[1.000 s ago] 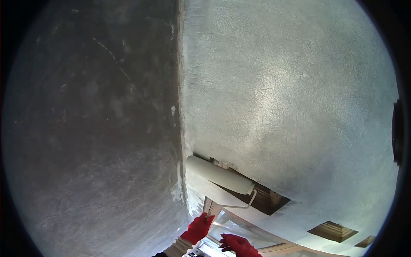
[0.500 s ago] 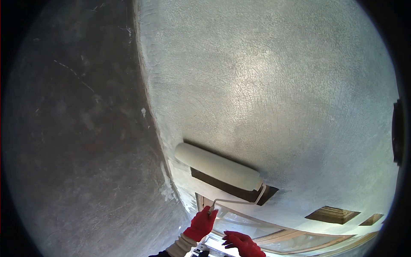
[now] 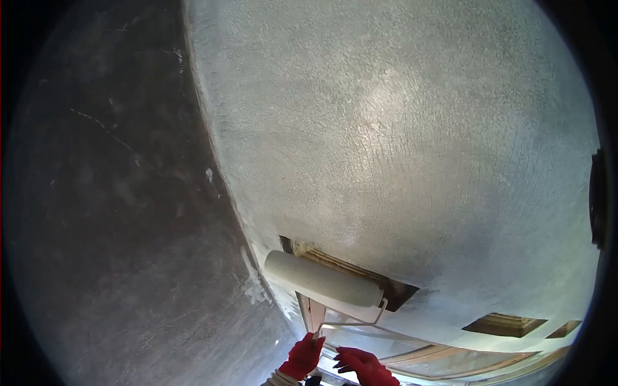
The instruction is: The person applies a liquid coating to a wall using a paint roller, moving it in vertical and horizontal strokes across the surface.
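Observation:
A paint roller (image 3: 322,280) with a long pale sleeve lies slantwise over the lower edge of the wet, pale-coated surface (image 3: 386,161), partly covering a rectangular opening (image 3: 402,293). Its wire frame bends down to a handle in my left hand (image 3: 304,357), which wears a red glove and is closed round it. Close by on the right is my right hand (image 3: 367,367), also red-gloved. Its fingers reach out to the left, slightly apart, with nothing visible in them. The lower part of the handle is hidden by the left glove.
A dark, scuffed grey surface (image 3: 116,225) meets the coated one along a seam at left. Two more openings, a larger one (image 3: 505,324) and a smaller one (image 3: 564,329), lie to the right. Wood-framed glass panes (image 3: 450,362) run along the bottom.
The roller has moved down with my left hand, uncovering the upper edge of the rectangular opening. My right hand stays in nearly the same place. The view has shifted slightly.

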Demonstrator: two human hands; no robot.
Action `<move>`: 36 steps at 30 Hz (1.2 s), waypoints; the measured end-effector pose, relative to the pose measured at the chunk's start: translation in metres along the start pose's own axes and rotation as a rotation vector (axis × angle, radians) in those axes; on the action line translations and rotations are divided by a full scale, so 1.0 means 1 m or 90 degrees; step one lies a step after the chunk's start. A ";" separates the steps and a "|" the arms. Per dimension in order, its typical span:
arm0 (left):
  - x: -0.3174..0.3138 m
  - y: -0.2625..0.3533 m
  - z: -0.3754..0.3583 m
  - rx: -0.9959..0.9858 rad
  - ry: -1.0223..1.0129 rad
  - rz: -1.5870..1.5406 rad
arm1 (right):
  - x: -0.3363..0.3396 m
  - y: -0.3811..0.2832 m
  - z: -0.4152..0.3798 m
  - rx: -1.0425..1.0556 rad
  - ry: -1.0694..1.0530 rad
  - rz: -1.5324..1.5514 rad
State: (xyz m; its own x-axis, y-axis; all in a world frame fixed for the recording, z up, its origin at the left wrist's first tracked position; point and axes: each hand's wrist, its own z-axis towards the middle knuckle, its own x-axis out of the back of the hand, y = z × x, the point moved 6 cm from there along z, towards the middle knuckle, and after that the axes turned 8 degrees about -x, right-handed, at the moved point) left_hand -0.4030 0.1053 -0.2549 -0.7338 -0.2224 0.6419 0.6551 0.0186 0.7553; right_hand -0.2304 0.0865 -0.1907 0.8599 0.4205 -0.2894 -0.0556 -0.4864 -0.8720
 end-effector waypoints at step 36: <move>-0.082 0.055 -0.007 -0.362 -0.130 -0.118 | 0.020 -0.042 0.034 0.340 0.286 -0.147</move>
State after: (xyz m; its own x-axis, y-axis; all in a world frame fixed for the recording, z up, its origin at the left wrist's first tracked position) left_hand -0.3053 0.1182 -0.2668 -0.8270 0.0187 0.5619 0.4664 -0.5353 0.7042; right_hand -0.2286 0.1416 -0.1729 0.9983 0.0565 0.0147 0.0110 0.0642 -0.9979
